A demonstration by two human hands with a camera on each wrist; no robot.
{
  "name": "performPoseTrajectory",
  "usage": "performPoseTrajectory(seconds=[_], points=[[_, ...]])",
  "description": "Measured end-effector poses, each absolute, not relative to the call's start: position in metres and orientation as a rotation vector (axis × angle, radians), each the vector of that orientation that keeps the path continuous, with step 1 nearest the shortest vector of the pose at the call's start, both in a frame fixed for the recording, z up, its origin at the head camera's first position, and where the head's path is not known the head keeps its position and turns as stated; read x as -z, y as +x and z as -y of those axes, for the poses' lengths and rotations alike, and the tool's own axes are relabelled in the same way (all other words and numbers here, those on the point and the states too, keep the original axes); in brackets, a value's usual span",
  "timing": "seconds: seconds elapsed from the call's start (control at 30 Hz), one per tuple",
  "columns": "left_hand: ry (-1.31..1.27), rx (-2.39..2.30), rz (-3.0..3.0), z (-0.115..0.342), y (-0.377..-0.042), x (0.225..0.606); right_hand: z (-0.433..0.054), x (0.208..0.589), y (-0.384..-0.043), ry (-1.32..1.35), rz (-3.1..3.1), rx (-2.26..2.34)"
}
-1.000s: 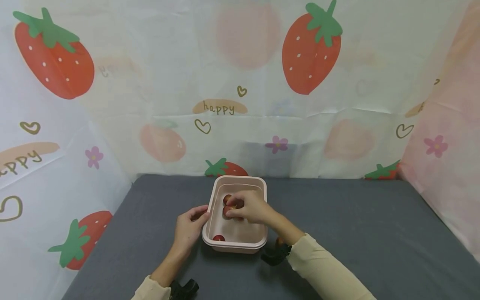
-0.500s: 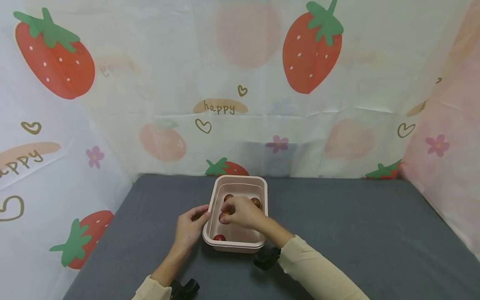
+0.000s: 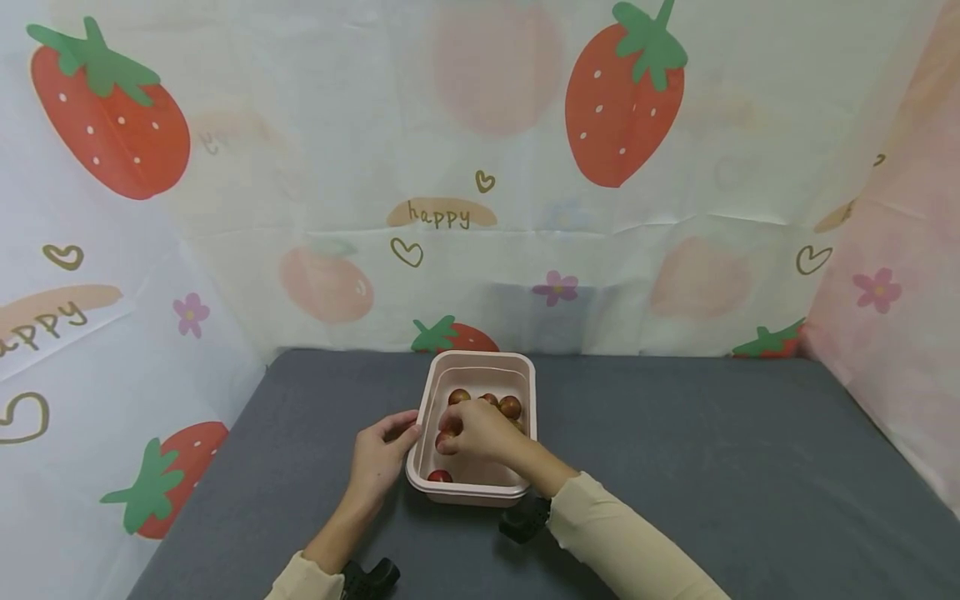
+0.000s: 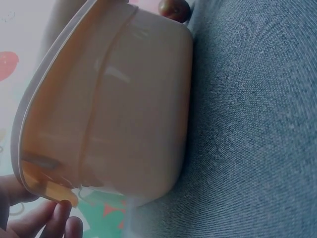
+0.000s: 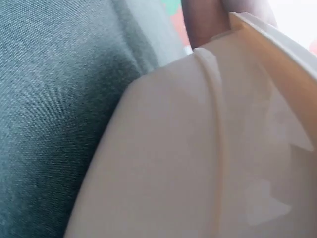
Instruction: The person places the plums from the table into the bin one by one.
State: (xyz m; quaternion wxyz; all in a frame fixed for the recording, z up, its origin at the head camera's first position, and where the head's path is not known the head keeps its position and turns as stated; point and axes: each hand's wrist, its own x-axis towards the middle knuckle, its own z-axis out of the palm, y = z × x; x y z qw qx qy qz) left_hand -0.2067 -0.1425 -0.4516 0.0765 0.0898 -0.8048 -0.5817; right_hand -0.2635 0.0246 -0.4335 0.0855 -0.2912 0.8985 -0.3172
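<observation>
A pale pink plastic box stands on the grey cloth. My left hand grips its left rim between thumb and fingers; the left wrist view shows those fingers at the rim. Inside the box, my right hand pinches a small reddish cherry tomato near the left wall. Beyond the knuckles lie more brownish-red cherry tomatoes, partly covered by the hand. A single red one sits in the near left corner. The right wrist view holds mostly the box's outer wall.
Another cherry tomato lies on the cloth outside the box in the left wrist view; my right forearm seems to hide it in the head view. Behind the grey table hangs a strawberry-print sheet.
My right hand has moved slightly left and nearer inside the box, with the pinched tomato. More tomatoes have come into view behind it. The left hand stays at the rim.
</observation>
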Motion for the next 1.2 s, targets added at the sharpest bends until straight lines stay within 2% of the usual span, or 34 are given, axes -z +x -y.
performPoseTrajectory(seconds=[0.93,1.2], points=[[0.258,1.775,2.402,0.1423,-0.2075,0.4517,-0.0232,0.4416,-0.2612,-0.948,-2.734,0.791],[0.261,1.815,2.387,0.1444,-0.2097,0.4524,-0.0237,0.4409,-0.2614,-0.975,-2.728,0.867]])
